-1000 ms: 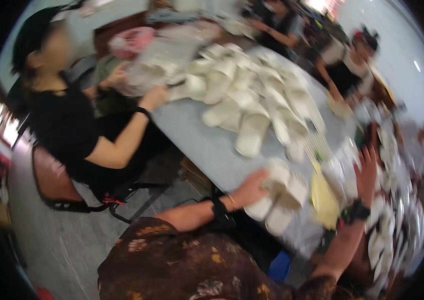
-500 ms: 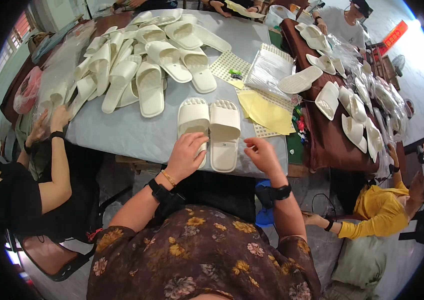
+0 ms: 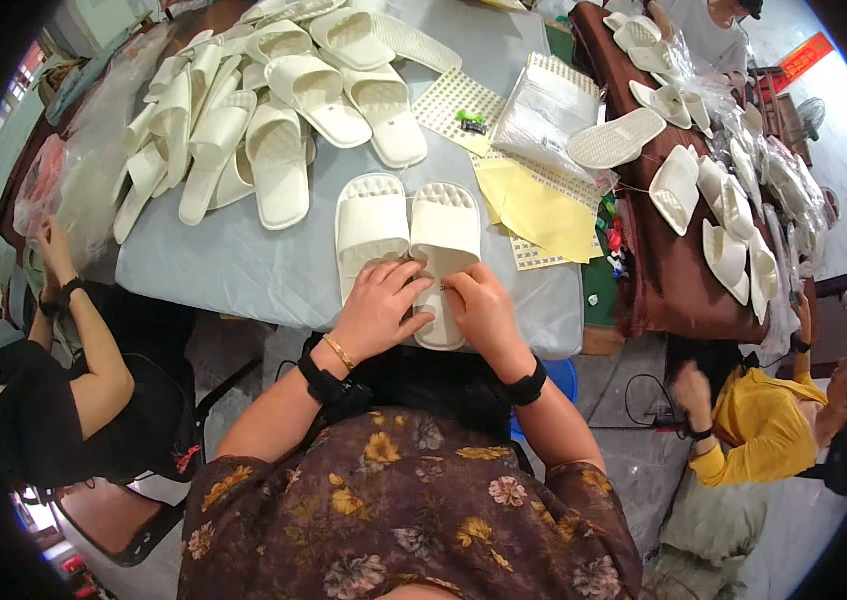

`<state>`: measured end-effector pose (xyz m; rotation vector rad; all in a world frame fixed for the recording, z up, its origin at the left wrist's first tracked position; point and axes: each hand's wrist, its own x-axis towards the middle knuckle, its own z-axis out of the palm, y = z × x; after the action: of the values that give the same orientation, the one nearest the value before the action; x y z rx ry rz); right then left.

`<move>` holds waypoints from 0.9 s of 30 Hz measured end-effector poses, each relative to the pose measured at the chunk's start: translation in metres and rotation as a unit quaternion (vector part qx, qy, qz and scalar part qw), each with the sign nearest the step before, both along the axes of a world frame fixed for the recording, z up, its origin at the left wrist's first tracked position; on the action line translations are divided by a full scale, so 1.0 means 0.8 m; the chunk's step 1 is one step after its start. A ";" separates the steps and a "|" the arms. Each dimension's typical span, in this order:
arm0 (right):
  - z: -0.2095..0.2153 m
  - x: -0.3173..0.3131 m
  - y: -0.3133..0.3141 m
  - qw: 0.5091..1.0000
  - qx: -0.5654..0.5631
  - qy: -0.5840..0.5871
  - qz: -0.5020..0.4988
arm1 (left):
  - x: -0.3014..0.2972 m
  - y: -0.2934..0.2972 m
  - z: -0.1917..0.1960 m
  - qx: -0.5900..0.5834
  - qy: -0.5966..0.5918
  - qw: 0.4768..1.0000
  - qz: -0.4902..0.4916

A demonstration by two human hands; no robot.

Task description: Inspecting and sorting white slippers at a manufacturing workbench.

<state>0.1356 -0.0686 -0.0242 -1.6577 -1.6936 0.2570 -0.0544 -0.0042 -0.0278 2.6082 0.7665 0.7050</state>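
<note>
Two white slippers lie side by side at the table's near edge, toes pointing away from me: a left slipper (image 3: 372, 225) and a right slipper (image 3: 446, 215). My left hand (image 3: 381, 308) rests over the heel part of the left one, fingers spread and reaching across to the right slipper's insole. On that same insole, my right hand (image 3: 484, 312) has thumb and forefinger pinched together at the spot of a small printed label. Whether anything sits between those fingertips is hidden.
A heap of white slippers (image 3: 279, 150) covers the far left of the table. Dotted sticker sheets (image 3: 459, 105), yellow paper (image 3: 546, 225) and a clear plastic packet (image 3: 549, 115) lie at right. Beyond stands a brown-covered table (image 3: 679, 285) with more slippers. People sit on both sides.
My right hand has moved left onto the right slipper's insole, fingers now pinched. My left hand has shifted slightly right, its fingers reaching onto that slipper.
</note>
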 end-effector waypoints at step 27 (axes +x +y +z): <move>0.033 -0.014 0.014 0.998 -0.069 0.000 -0.004 | 0.001 0.010 0.001 -0.053 -0.046 0.997 -0.019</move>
<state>0.1247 -0.0576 0.0026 -1.7639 -1.7011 0.3778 -0.0536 0.0035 -0.0273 2.4713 0.7046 0.7471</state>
